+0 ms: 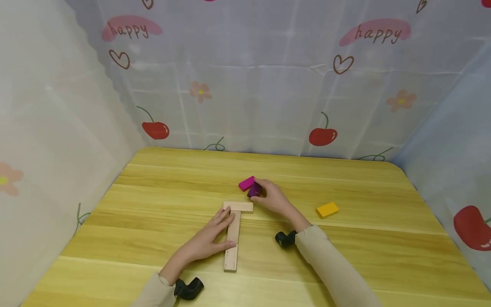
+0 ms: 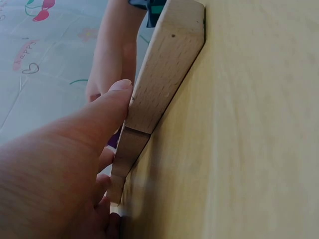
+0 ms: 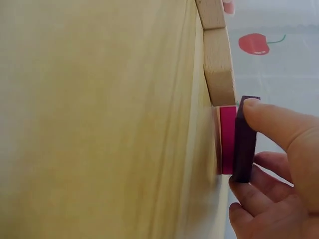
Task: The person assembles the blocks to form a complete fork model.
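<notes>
Two plain wooden blocks lie in a T on the table: a short bar (image 1: 238, 207) across the top and a long bar (image 1: 232, 241) running toward me. My left hand (image 1: 218, 230) rests against the long bar's left side with straight fingers, and its thumb (image 2: 107, 107) presses the long bar (image 2: 169, 64). Just beyond the T, my right hand (image 1: 260, 190) pinches a dark purple block (image 1: 254, 190) between thumb and fingers. That purple block (image 3: 244, 139) is held on edge against a magenta block (image 3: 228, 139), which lies flat on the table (image 1: 153, 192). The magenta block (image 1: 246, 183) is partly uncovered.
A yellow block (image 1: 327, 209) lies alone to the right of my right hand. Printed curtains with cherries and hearts wall the table on three sides. Black wrist cameras (image 1: 284, 238) sit on both forearms.
</notes>
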A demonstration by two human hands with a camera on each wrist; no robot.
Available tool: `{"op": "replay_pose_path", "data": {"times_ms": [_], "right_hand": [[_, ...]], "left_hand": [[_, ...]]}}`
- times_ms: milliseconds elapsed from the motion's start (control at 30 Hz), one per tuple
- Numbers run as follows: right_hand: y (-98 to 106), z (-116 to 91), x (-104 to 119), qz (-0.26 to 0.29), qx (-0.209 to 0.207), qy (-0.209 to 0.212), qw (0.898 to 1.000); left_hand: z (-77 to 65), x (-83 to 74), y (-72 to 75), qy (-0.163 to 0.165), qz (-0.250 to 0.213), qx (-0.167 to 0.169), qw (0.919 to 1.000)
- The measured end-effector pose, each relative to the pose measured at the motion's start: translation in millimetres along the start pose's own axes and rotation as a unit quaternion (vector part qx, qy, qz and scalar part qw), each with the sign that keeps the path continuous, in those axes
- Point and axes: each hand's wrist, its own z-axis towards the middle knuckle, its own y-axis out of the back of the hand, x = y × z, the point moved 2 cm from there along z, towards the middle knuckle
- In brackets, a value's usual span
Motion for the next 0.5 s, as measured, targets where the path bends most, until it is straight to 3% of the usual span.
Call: {"op": "replay_pose_path", "data": {"times_ms": [500], "right_hand": [[-2.7, -5.0, -7.9, -0.024, 0.025, 0.015, 0.999]], "left_hand": [[-0.3, 0.1, -0.5, 0.005, -0.002, -0.002, 1.0]]}}
